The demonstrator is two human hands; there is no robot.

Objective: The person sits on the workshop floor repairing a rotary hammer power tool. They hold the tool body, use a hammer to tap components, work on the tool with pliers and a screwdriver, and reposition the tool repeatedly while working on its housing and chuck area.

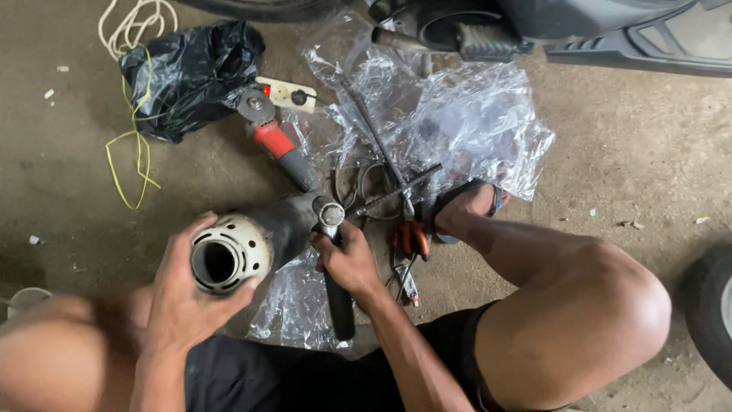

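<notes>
Both hands [183, 294] [347, 259] gripping exhaust muffler [244, 248], wrench [333, 259].

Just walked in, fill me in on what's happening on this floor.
A person squats on the concrete floor. The left hand grips the open end of a dark exhaust muffler, its fingers curled around the pale end cap. The right hand holds a dark-handled hammer against the muffler's side. A red angle grinder, a cross wrench and crumpled clear plastic lie just ahead.
</notes>
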